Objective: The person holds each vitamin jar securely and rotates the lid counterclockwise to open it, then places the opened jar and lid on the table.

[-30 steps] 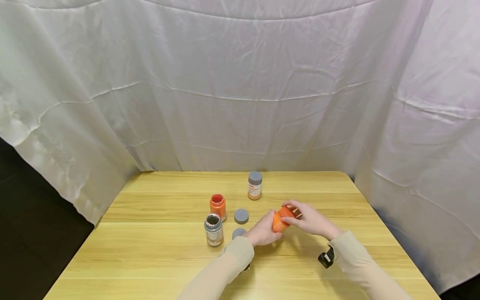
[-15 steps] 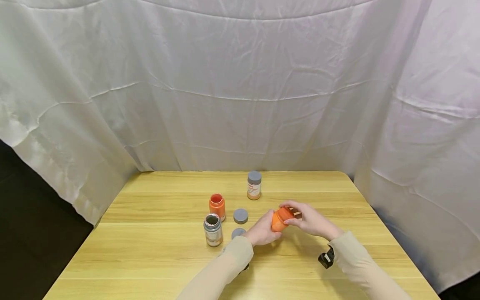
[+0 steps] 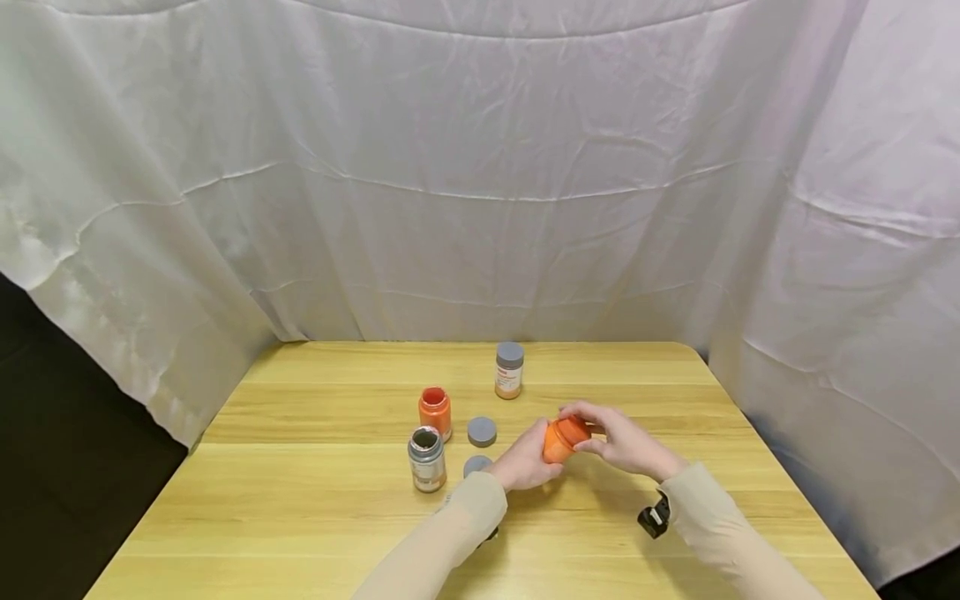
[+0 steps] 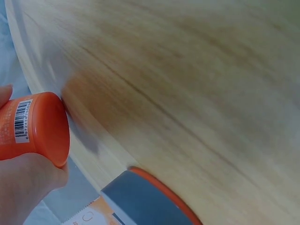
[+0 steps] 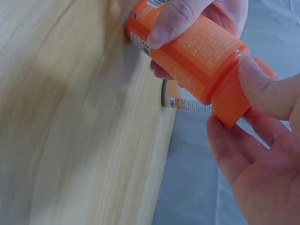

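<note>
My left hand [image 3: 525,462] grips the body of an orange plastic bottle [image 3: 557,447], tilted with its top toward the right. The fingers and thumb of my right hand [image 3: 621,442] pinch the bottle's orange screw cap [image 3: 575,429]. Seen from the right wrist, the cap [image 5: 229,104] sits at the neck of the bottle [image 5: 201,51], thumb on one side and fingertips on the other. In the left wrist view the bottle's base [image 4: 52,129] points out over the table, a barcode label beside it.
Left of the hands stand an uncapped orange bottle [image 3: 436,417] and an uncapped grey bottle [image 3: 427,467]. Two grey lids, one farther back [image 3: 482,432] and one partly behind the left wrist [image 3: 476,464], lie between. A grey-capped bottle [image 3: 509,375] stands near the table's back edge.
The right thumb and fingers have shifted slightly around the cap, the thumb now lower on its near side. The left hand and bottle stay almost in place.
</note>
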Available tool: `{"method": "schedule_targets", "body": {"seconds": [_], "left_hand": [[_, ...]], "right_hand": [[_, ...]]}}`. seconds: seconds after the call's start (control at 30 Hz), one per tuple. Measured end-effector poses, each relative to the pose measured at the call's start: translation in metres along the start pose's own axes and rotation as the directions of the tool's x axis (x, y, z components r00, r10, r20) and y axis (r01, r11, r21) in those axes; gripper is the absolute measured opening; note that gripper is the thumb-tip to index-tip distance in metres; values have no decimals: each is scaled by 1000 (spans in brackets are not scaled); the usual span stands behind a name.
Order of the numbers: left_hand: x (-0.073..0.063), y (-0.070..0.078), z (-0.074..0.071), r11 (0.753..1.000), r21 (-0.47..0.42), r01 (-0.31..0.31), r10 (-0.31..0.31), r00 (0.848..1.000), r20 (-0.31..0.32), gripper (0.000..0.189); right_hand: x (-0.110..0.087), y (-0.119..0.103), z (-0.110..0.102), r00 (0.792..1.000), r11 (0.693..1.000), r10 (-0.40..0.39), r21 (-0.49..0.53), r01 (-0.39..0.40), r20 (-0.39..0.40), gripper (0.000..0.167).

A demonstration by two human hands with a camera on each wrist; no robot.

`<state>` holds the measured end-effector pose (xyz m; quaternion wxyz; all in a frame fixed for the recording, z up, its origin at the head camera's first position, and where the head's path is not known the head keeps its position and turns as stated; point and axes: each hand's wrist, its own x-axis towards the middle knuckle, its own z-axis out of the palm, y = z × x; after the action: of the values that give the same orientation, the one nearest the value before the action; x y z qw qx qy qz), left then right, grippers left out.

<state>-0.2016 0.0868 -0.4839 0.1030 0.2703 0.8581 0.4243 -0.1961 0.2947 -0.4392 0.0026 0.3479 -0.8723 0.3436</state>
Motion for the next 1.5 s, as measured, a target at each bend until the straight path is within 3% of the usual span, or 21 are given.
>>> {"method": "schedule_targets", "body": {"seconds": [0.2, 0.37, 0.57, 0.77, 0.93, 1.17, 1.4, 1.5], "left_hand": [[-1, 3, -1, 1000, -17, 13, -13, 1000, 4, 48], [-2, 5, -2, 999, -25, 26, -26, 1000, 15, 47], [-2, 6, -2, 1000, -13, 12, -12, 1000, 11, 48], [0, 5, -1, 1000, 17, 13, -13, 1000, 2, 51], [-1, 6, -1, 1000, 14, 19, -19, 1000, 5, 50], [-1, 6, -1, 999, 7, 34, -34, 999, 15, 51], [-1, 4, -1, 999, 17, 29, -29, 999, 13, 50], [-1, 3, -1, 999, 25, 27, -28, 1000, 13, 49]], "right_hand": [[-1, -1, 3, 1000, 1000, 11, 22, -11, -29, 39], [0, -5, 12, 991, 998, 49, 46, -44, -123, 30], [7, -11, 24, 951, 989, 123, 113, -94, -285, 17], [11, -11, 32, 902, 978, 200, 139, -158, -382, 20], [13, -11, 32, 885, 958, 286, 135, -254, -367, 29], [13, -13, 24, 856, 896, 433, 30, -443, -283, 34], [13, -14, 20, 815, 837, 526, -25, -547, -243, 42], [13, -13, 20, 811, 832, 533, -23, -554, -239, 43]]}}
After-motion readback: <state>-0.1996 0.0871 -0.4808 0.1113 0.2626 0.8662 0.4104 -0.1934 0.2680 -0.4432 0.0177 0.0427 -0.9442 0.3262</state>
